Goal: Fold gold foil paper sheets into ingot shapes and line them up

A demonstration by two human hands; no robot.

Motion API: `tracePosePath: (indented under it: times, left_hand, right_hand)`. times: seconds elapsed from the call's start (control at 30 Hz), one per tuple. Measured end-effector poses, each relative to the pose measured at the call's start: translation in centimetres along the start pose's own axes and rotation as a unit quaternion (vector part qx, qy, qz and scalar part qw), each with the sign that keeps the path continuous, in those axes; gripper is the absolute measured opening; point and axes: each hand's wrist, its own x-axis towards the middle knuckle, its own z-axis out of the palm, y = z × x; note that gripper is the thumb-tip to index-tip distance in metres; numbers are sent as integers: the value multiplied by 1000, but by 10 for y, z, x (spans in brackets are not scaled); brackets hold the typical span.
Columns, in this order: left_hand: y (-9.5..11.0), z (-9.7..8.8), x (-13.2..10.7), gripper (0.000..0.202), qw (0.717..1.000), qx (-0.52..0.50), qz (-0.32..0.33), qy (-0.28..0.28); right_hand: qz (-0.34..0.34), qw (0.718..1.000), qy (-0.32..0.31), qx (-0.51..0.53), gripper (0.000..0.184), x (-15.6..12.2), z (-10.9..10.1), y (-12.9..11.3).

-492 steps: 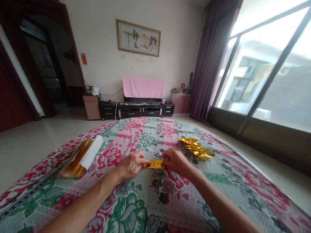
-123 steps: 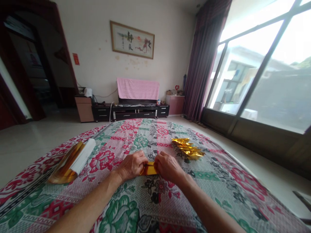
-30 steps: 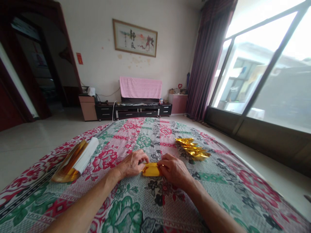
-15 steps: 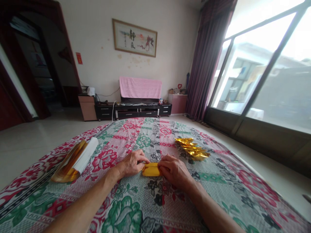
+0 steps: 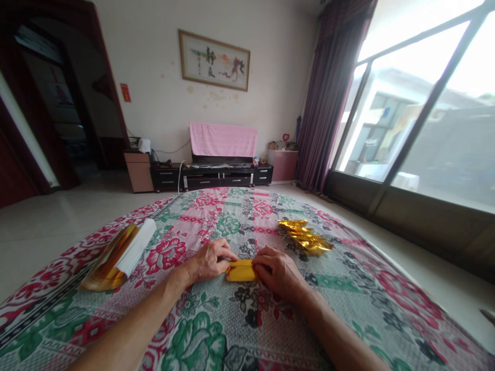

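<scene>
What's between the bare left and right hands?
In the head view, a folded, golden-yellow, paper-like strip, with the left hand at one end, right hand at the other.

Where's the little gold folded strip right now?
In the head view, the gold folded strip is just below the picture's middle, between the left hand and the right hand, over the flowery tablecloth.

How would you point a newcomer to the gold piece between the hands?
Find the large floral cloth, then the left hand and right hand at its middle. The folded gold piece is between them. It is a small oblong, unlike the spiky gold foil to the right and the bigger gold-and-white stack to the left.
</scene>
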Motion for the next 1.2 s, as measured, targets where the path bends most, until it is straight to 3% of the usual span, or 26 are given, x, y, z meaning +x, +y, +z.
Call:
tracePosePath:
  times: [0.7, 0.87, 1.03, 1.2]
  left_hand:
    - [3, -3, 0, 29, 1000, 8, -4, -20]
    - [4, -4, 0, 27, 1000, 5, -4, -18]
    - [5, -6, 0, 29, 1000, 7, -2, -20]
    - [8, -8, 0, 27, 1000, 9, -2, -27]
  right_hand:
    - [-11, 1000, 16, 21, 22, 2, -2, 3]
    - [44, 999, 26, -13, 26, 7, 4, 1]
    - [103, 994, 34, -21, 10, 9, 9, 3]
    - [60, 998, 22, 9, 14, 8, 8, 5]
